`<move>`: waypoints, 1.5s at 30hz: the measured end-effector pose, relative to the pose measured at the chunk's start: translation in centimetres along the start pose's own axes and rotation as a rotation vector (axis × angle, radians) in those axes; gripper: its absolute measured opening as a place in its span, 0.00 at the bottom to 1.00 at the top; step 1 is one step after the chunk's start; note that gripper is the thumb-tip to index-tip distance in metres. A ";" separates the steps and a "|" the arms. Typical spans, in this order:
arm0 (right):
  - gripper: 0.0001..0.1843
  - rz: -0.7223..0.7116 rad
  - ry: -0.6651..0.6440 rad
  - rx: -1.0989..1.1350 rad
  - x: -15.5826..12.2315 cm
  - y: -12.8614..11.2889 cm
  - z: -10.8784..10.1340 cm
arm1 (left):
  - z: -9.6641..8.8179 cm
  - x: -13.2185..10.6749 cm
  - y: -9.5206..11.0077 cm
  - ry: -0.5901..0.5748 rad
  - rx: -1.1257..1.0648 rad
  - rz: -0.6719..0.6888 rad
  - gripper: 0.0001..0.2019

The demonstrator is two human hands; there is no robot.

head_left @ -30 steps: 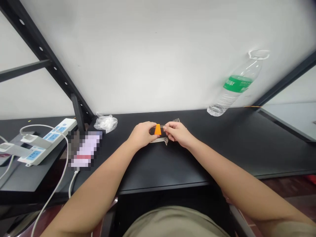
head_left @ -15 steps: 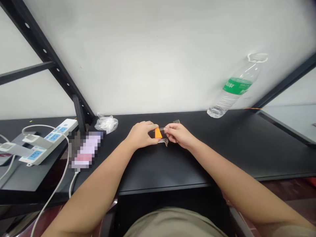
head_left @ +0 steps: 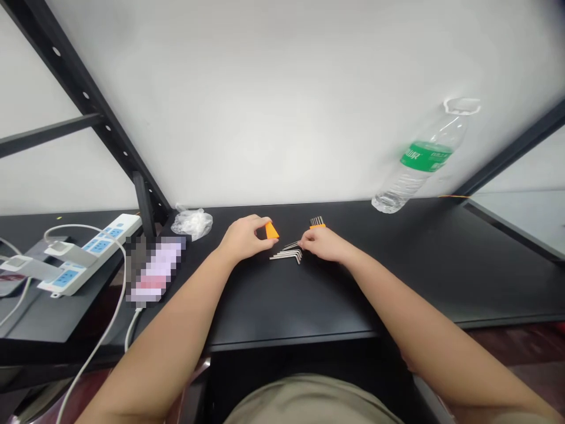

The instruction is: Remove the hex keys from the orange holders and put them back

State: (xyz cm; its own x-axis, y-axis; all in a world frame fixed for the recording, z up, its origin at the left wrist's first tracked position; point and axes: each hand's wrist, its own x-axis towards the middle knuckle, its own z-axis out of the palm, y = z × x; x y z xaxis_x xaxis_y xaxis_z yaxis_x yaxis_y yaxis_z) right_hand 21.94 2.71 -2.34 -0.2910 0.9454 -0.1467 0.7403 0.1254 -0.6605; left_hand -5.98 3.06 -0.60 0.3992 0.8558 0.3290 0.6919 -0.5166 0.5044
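Pinched between the thumb and fingers of my left hand (head_left: pixel 242 238) is a small orange hex key holder (head_left: pixel 271 231), wedge-shaped, raised at the left of the loose keys. Several silver L-shaped hex keys (head_left: pixel 286 255) lie side by side on the black table, their short bent ends to the right. My right hand (head_left: pixel 324 242) is closed just above them, its fingertips on thin hex keys (head_left: pixel 291 244) that point left. Partly hidden behind that hand is a second orange holder (head_left: pixel 318 225) with several dark key ends sticking up from it.
A large clear bottle (head_left: pixel 415 159) with a green label stands against the wall at the right. On the left are a crumpled plastic bag (head_left: pixel 193 223), a blurred phone (head_left: pixel 159 268) with a white cable, and a white power strip (head_left: pixel 95 253) with chargers plugged in.
My hands have moved apart. The orange holder went left with my left hand, away from the thin keys, which my right hand brought down toward the loose row. The second holder now shows more.
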 end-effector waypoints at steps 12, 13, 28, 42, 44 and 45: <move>0.09 -0.183 0.108 -0.219 -1.0 -0.1 -1.2 | 0.2 0.0 0.5 -0.012 -0.017 0.020 0.24; 0.08 -0.251 0.106 -0.230 -1.1 -0.2 -1.2 | 0.2 0.0 0.5 -0.012 -0.019 0.025 0.24; 0.06 -0.361 0.025 -0.331 -2.1 -2.4 1.0 | 0.4 0.0 0.7 0.000 -0.032 0.039 0.23; 0.07 -0.411 0.161 -0.372 -1.6 -1.2 0.1 | 0.9 0.0 0.0 -0.036 -0.048 0.049 0.22; 0.06 -0.457 0.117 -0.430 -1.7 -1.7 0.2 | 0.9 0.0 -0.1 -0.032 -0.027 0.046 0.21; 0.06 -0.466 0.100 -0.468 -1.8 -2.0 0.4 | 0.9 0.0 -0.1 -0.033 -0.011 0.046 0.21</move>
State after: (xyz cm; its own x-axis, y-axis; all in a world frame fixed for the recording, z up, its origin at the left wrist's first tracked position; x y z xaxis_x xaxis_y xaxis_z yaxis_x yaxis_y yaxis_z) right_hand 20.77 0.66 -1.03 -0.6036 0.7810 0.1607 0.7420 0.6239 -0.2453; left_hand -5.52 3.19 -1.36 0.4503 0.8316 0.3252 0.6656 -0.5554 0.4985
